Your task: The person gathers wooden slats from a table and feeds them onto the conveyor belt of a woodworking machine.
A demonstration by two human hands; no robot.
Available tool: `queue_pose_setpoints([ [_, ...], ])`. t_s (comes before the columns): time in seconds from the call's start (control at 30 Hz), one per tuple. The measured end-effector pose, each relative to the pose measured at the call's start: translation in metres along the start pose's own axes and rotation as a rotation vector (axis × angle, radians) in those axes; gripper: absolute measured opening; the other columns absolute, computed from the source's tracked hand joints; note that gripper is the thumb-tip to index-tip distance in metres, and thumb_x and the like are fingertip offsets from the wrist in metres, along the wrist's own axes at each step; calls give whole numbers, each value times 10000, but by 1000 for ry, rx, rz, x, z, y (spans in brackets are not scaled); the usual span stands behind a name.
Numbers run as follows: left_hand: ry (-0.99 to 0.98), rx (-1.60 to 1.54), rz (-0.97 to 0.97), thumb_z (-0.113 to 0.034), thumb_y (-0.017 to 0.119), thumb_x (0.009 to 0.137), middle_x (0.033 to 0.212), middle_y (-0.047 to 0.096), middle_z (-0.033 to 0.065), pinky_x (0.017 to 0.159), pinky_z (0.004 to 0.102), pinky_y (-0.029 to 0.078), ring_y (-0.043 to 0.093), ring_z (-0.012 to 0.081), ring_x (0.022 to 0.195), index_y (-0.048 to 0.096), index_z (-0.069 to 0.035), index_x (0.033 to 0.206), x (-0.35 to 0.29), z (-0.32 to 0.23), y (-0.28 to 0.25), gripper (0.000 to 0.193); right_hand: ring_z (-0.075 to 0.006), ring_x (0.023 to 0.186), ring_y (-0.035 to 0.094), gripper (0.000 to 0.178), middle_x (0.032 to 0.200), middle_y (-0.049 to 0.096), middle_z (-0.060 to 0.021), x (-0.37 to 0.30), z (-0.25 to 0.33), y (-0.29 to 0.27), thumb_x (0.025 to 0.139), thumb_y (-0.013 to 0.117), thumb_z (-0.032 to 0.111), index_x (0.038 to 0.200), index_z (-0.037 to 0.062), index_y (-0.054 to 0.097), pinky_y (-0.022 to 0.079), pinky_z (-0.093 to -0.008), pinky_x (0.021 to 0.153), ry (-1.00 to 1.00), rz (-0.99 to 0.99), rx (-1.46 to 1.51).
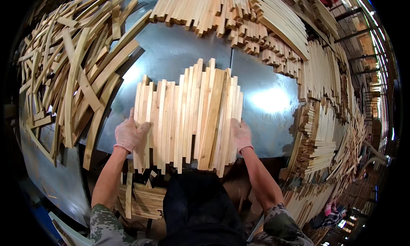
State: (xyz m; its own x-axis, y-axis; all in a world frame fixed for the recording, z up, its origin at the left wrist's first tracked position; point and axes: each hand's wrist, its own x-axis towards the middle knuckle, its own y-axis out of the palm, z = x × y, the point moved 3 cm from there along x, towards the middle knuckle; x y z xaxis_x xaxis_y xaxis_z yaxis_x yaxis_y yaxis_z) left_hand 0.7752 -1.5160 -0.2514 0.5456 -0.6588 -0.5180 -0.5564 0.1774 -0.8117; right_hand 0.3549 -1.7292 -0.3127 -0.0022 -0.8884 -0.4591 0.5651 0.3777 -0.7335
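Note:
A row of pale wooden strips [171, 118] lies side by side before me at the metal table's front edge, their ends uneven. One broader, browner strip [212, 118] rests on top, right of the middle. My left hand [130, 133], in a pale knitted glove, grips the row's left side, its thumb over the outer strips and one finger pointing up along the edge. On the right side my gloved right hand [241, 134] clasps the outermost strips, with some of its fingers hidden behind the wood. The near ends of the strips overhang the edge.
A loose heap of strips [81, 75] covers the left of the metal table [171, 45]. Stacked strips [188, 9] line the far side, with more stacks [320, 75] to the right. Below the edge lies a pile of boards [147, 201]. Another person [333, 214] is at lower right.

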Motion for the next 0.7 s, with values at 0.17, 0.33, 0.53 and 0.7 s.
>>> queue_pose_setpoints([
  [0.17, -75, -1027, 106, -185, 790, 871, 1295, 699, 160, 1000, 370, 580, 713, 245, 1096, 271, -14, 1698, -14, -10, 16, 991, -454, 1148, 681, 726, 1244, 717, -292, -6, 9, -4, 935, 669, 591, 1298, -35, 716, 510, -504, 1072, -8, 95, -19],
  [0.33, -66, -1036, 116, -155, 817, 830, 1343, 672, 157, 991, 385, 591, 700, 241, 1127, 358, -41, 1644, 4, 16, 38, 942, -377, 1036, 733, 712, 1187, 759, -213, -9, 7, -1, 909, 772, 520, 1337, -40, 677, 578, -441, 993, -119, -36, -141],
  [0.53, 14, -1112, 176, -146, 832, 765, 1339, 644, 156, 1004, 407, 597, 691, 261, 1139, 373, -37, 1618, -4, 1, 28, 974, -208, 1072, 730, 737, 1259, 734, -171, -8, -5, 13, 878, 895, 199, 1468, -39, 522, 619, -341, 886, 86, 215, 831],
  [0.7, 19, -1195, 197, -202, 843, 697, 1319, 639, 172, 1005, 418, 597, 685, 284, 1149, 371, 2, 1606, -10, -4, 25, 1044, -214, 1059, 729, 703, 1239, 732, -158, -16, 12, -1, 876, 885, 137, 1452, -38, 521, 618, -362, 913, 180, 264, 784],
])
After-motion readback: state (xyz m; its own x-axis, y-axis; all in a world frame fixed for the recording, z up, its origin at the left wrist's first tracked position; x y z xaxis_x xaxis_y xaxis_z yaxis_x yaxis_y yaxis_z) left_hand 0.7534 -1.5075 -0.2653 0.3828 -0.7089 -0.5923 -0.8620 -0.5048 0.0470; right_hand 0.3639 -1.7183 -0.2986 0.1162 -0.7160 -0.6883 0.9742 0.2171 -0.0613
